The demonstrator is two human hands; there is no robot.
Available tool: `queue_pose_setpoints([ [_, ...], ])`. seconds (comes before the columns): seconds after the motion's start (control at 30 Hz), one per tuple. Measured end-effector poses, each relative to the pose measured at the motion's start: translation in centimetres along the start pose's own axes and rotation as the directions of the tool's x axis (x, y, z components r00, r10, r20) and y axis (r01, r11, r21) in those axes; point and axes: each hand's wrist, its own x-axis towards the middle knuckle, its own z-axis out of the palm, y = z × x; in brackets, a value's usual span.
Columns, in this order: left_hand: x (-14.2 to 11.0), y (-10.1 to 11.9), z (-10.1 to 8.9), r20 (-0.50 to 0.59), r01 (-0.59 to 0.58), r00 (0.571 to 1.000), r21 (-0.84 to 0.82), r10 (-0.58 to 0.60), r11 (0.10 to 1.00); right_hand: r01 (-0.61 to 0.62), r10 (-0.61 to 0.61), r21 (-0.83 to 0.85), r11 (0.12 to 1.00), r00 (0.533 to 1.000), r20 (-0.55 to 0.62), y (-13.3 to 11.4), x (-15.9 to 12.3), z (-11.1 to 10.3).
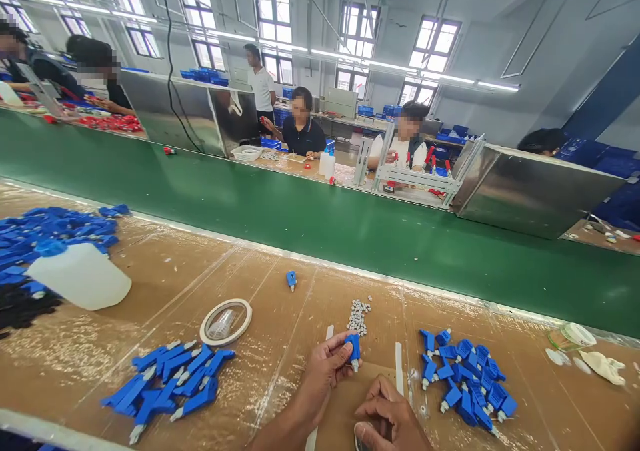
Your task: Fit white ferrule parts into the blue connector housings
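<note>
My left hand (327,367) pinches a small blue plastic part (353,348) with a pale tip pointing down, held above the brown work surface. Beside it, lower and to the right, my right hand (387,414) has its fingers curled in. Whatever those fingers hold is hidden, though a small rounded edge shows under the thumb at the bottom of the picture. Just beyond my left hand lies a cluster of small grey pieces (358,317). To the right of my hands is a pile of similar blue parts (467,377); longer blue parts (170,381) are heaped to the left.
A tape roll (226,322) with a clear cup inside lies at left. Farther left are a white bottle (83,276) and more blue parts (55,234). One blue part (291,279) lies alone. Past the green conveyor belt (300,207), several people sit working.
</note>
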Motion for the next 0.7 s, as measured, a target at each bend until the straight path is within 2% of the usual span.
queue_pose_setpoints([
  [0.2, 0.0, 0.1, -0.1, -0.006, 0.004, 1.000, 0.013, -0.003, 1.000, 0.022, -0.021, -0.023, 1.000, 1.000, 0.006, -0.6, -0.1, -0.2],
  [0.37, -0.1, 0.3, -0.1, -0.001, 0.000, 1.000, 0.008, 0.000, 1.000, 0.112, -0.116, -0.085, 0.990, 0.992, -0.040, -0.7, -0.7, -0.8],
  [0.47, -0.2, 0.2, -0.2, 0.007, -0.006, 1.000, 0.018, 0.006, 1.000, 0.074, -0.076, -0.071, 0.995, 0.997, -0.027, -0.6, -1.0, -0.8],
  [0.6, -0.4, 0.2, -0.3, 0.034, 0.038, 0.999, -0.005, -0.038, 0.999, 0.034, -0.029, 0.072, 0.997, 0.997, -0.065, 0.0, -0.9, -0.7],
  [0.7, -0.7, 0.4, -0.1, 0.112, 0.104, 0.988, -0.019, -0.101, 0.994, -0.033, 0.070, 0.316, 0.948, 0.992, -0.107, 0.8, -0.7, -0.8],
])
